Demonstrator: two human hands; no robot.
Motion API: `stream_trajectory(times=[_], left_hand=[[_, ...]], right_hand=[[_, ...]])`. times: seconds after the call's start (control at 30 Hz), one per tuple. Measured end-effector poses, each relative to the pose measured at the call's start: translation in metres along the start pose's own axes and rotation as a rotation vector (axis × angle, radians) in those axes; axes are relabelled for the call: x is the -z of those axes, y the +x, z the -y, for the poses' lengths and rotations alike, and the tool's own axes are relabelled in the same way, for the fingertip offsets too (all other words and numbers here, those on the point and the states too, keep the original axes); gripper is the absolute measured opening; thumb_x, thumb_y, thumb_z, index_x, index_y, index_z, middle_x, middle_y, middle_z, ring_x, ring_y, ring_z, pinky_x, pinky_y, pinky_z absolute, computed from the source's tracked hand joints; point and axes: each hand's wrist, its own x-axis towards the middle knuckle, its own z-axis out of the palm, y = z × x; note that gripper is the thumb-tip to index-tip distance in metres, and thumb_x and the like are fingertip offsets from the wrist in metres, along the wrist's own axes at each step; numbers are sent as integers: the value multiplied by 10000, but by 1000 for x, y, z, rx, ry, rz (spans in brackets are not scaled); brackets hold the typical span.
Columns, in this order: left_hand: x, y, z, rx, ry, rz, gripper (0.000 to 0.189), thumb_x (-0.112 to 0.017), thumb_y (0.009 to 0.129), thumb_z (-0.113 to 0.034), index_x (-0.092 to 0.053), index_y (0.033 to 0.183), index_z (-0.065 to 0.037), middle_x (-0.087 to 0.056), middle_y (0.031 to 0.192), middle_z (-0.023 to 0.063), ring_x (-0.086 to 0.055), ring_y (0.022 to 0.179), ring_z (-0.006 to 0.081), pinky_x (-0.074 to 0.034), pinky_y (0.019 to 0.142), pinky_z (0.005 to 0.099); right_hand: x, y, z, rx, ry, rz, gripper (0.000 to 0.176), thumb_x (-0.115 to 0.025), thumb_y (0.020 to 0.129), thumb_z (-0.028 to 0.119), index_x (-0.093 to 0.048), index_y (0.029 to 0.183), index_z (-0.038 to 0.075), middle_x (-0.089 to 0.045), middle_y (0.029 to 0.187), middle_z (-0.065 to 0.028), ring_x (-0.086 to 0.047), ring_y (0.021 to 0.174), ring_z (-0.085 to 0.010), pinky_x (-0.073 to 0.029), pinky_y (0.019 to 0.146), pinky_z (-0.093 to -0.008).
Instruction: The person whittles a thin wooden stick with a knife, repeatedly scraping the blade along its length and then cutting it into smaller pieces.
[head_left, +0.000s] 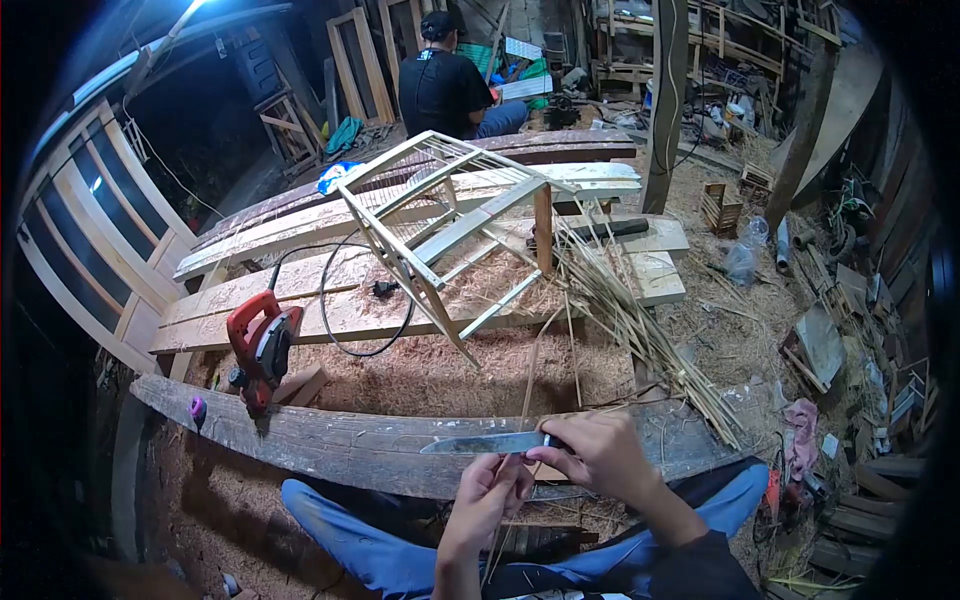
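Note:
My right hand (600,450) is closed round the handle of a knife (480,443), its broad blade pointing left over the plank in front of me. Just below the blade, my left hand (488,492) pinches a thin wooden strip (531,375). The strip runs upright past the knife, and its lower end hangs between my knees. Beyond my hands, a bundle of similar thin strips (640,335) leans across the boards. A slatted wooden frame (465,235) with legs rests on the boards.
A weathered plank (330,440) crosses before my knees. At left stand a red electric planer (258,350) with a black cord and a small purple object (197,408). Wood shavings (430,380) cover the ground. Another person (440,85) sits at the back. A post (663,110) rises behind the boards.

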Motion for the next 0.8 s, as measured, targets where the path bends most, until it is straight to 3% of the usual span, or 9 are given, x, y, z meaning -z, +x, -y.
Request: stream_trajectory(times=[0.2, 0.27, 0.4, 0.47, 0.6, 0.67, 0.7, 0.77, 0.8], left_hand=[[-5, -1, -2, -36, 83, -9, 234, -510, 1073, -219, -613, 1051, -10, -554, 723, 6, -410, 558, 35, -304, 480, 221], [-10, 0, -2, -137, 353, -56, 241, -541, 1060, -200, -639, 998, 11, -564, 710, 0, -467, 580, 51, -367, 514, 235], [-15, -1, 8, -206, 423, -108, 218, -543, 1056, -173, -633, 999, 17, -549, 759, -22, -439, 662, 26, -348, 565, 195], [-16, -1, 9, -337, 550, -236, 177, -575, 1031, -112, -644, 1030, 51, -552, 750, -17, -451, 678, 28, -372, 579, 201], [-16, -9, -6, -376, 683, -213, 170, -586, 1018, -83, -652, 1046, 71, -549, 734, -12, -463, 685, 33, -390, 588, 209], [-13, -13, -8, -351, 689, -221, 159, -617, 997, -81, -685, 1092, 27, -697, 804, 110, -586, 675, 87, -473, 621, 251], [-11, -17, -12, -350, 693, -223, 159, -617, 997, -81, -685, 1092, 27, -697, 804, 110, -586, 675, 87, -473, 621, 251], [-10, -25, -23, -242, 693, -254, 149, -613, 993, -64, -682, 1058, 51, -676, 775, 83, -568, 686, 69, -461, 616, 231], [-5, -33, -27, -241, 690, -251, 149, -613, 993, -64, -682, 1058, 51, -676, 775, 83, -568, 686, 69, -461, 616, 231]], right_hand=[[-3, -1, -4, 59, -16, -62, 344, -779, 821, 403, -723, 921, 78, -697, 709, -65, -683, 595, -223, -517, 545, -334], [-3, -3, -6, 51, -10, -56, 356, -800, 797, 393, -720, 915, 67, -712, 741, -73, -697, 625, -232, -525, 565, -336], [-3, -3, -9, 61, 31, -87, 367, -827, 762, 384, -723, 894, 57, -728, 769, -73, -703, 638, -234, -520, 571, -328], [0, -2, -13, 65, 37, -89, 358, -828, 760, 386, -727, 882, 65, -729, 766, -65, -694, 625, -225, -512, 560, -322], [-1, -3, -13, 92, 12, -122, 333, -835, 741, 387, -736, 843, 86, -736, 771, -48, -672, 590, -198, -489, 532, -308], [-1, -3, -17, 97, -7, -133, 304, -831, 754, 374, -738, 841, 99, -728, 753, -40, -660, 573, -192, -480, 524, -306], [-2, -4, -20, 104, -25, -139, 275, -827, 766, 362, -740, 840, 111, -721, 735, -31, -647, 555, -187, -471, 516, -305], [2, -7, -39, 44, -252, -213, 253, -781, 835, 348, -740, 881, 103, -687, 697, -39, -619, 538, -209, -466, 513, -322], [20, -6, -67, -170, -348, -309, 251, -727, 887, 346, -738, 895, 96, -680, 695, -53, -623, 550, -224, -466, 521, -341]])
